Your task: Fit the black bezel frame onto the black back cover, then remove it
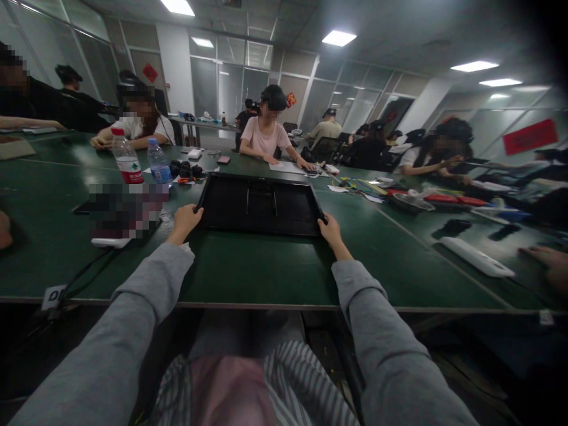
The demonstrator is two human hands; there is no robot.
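A black, shallow, tray-like rectangular panel (222, 207) with a raised rim is in front of me over the green table. Two thin metal bars stand out near its middle. My left hand (187, 221) is closed around its left edge, thumb on the rim. At the right edge, my right hand (331, 229) grips the rim the same way. The panel's underside is hidden, so I cannot tell whether it touches the table.
Left on the green table (266, 272) stand a red-capped bottle (128, 160) and a blue-capped bottle (158, 163), near a white power bank (110, 242). A long white device (477, 257) and a bowl (410, 202) lie right. A co-worker (266, 133) sits opposite; others are alongside.
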